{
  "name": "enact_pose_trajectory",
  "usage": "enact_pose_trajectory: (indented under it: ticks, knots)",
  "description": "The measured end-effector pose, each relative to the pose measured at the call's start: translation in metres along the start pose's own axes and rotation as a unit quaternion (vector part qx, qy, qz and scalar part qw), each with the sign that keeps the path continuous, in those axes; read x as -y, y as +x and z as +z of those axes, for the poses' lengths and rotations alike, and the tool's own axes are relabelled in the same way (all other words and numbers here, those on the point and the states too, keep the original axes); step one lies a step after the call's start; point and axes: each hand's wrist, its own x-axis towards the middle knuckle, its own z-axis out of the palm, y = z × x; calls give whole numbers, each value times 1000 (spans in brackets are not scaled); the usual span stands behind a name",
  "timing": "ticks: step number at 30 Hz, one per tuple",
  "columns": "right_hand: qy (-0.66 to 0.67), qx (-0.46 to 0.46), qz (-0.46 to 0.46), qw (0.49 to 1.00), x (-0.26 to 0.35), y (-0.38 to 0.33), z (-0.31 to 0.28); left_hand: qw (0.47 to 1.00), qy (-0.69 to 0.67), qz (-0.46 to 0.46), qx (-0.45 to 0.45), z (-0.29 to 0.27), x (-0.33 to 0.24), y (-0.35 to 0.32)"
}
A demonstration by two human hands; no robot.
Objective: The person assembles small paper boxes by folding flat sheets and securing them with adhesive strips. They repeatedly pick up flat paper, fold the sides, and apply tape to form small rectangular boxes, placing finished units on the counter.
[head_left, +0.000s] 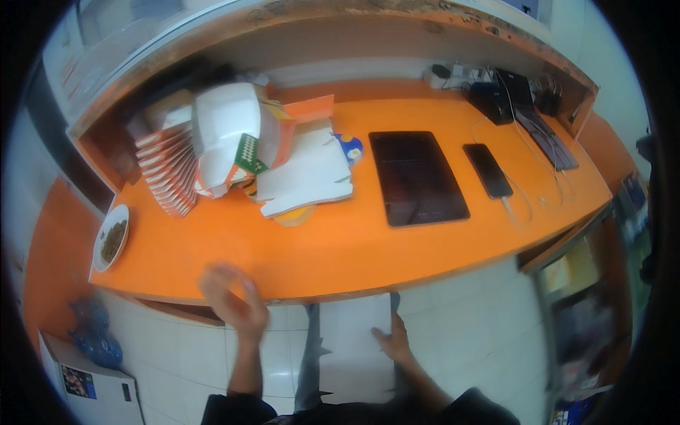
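R hand [394, 341] pinches the white card [356, 350] at its R edge, in front of my legs, below the desk [283, 265]. L hand [237, 301] blurry, fingers curved w/ wide gap to thumb, nothing in it AFAICT. Best hold card flat, light grip, so notched edges don't bend. Tablet [418, 180] text too faint to read; carton [228, 117] has green-white print, words n/a.

- Tablet [419, 178]: smooth, glossy glass.
- Desk [304, 255] beneath tablet: smooth, faint sheen.
- Sheet [354, 350] in front of tablet: matt card.
- Phone [487, 170], right of tablet: glossy.
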Motion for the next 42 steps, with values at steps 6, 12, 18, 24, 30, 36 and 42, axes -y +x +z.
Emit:
enact_pose_trajectory:
  ticks: [6,12,18,24,30,36,42]
  knots:
    - [24,-41,-94,994,7,-3,0,928,-123,22,352,19,-25,-134]
    - [-48,-72,-111,990,24,29,4,852,-182,-339,356,61,15,-175]
    - [20,-25,-68,997,49,77,11,796,-114,-364,470,69,12,-178]
    - [89,105,-240,961,70,92,47,807,-110,-377,440,41,-21,-166]
    - [137,18,-231,963,69,89,63,795,-121,-407,433,28,-15,-176]
    - [178,-15,-196,964,66,84,62,747,-226,-516,353,27,-23,-194]
    - [178,51,-215,959,69,82,45,697,-303,-586,281,29,-27,-180]
